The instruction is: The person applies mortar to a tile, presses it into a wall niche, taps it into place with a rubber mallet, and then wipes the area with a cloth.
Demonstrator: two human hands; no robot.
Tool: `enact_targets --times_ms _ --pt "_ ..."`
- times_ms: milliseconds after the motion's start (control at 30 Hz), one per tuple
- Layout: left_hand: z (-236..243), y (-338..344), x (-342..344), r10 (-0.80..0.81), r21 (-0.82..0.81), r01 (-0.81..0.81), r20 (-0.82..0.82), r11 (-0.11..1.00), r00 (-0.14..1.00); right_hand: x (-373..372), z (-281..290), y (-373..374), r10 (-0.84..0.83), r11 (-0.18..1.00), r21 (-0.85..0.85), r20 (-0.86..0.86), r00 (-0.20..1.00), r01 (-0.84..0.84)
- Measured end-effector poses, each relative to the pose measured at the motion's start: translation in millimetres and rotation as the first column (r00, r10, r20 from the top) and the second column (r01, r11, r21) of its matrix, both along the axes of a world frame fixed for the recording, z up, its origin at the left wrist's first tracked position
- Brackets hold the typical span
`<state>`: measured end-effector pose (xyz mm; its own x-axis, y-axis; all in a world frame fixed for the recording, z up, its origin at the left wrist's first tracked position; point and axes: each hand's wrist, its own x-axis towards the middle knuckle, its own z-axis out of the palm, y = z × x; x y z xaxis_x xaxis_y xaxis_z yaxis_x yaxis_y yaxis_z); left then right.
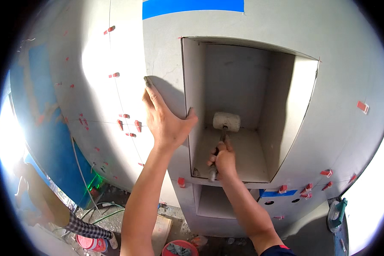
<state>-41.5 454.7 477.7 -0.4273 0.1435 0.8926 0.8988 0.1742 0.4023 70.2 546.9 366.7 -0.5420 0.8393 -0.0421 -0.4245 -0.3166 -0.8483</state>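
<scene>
In front of me is a grey tiled wall with a deep rectangular niche in it. My right hand reaches into the niche, its fingers wrapped around the handle of a mallet. The mallet's pale, cylindrical head is low in the niche, near the back wall; whether it touches a surface I cannot tell. My left hand is spread against the wall just left of the niche. Its thumb lies at the niche's left edge, its fingertips reach up the tile, and one fingertip looks dark.
Red tile-levelling clips stick out along the joints. Below is a second, smaller opening. Blue tape crosses the wall top. A red bucket holding a grey cloth stands on the floor. At lower left shows another person's checked clothing.
</scene>
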Motion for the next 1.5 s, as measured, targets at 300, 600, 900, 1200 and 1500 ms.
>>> enact_targets --times_ms 300,600,900,1200,1500 --pt "-2.0 -0.9 -3.0 0.021 0.014 -0.022 0.003 1.000 1.000 -6.3 -4.2 13.4 0.023 0.999 -0.030 0.133 0.991 -0.019" --pt "-1.4 -0.9 -1.2 0.024 0.008 -0.024 0.012 1.000 1.000 6.2 5.4 17.5 0.096 0.993 0.065 0.048 0.994 -0.099" --pt "-0.1 -1.1 -0.8 0.030 0.002 -0.030 0.004 1.000 1.000 12.6 2.8 -4.3 0.062 0.996 0.063 -0.030 0.998 -0.060" --pt "-0.8 -0.2 -0.9 0.023 -0.014 -0.023 0.011 1.000 1.000 10.5 4.0 -20.6 0.039 0.997 0.072 -0.004 0.999 -0.039" --pt "1.4 -3.0 0.3 0.003 -0.019 -0.002 0.027 1.000 1.000 31.6 1.0 -17.0 0.110 0.986 0.122 0.046 0.993 -0.115"
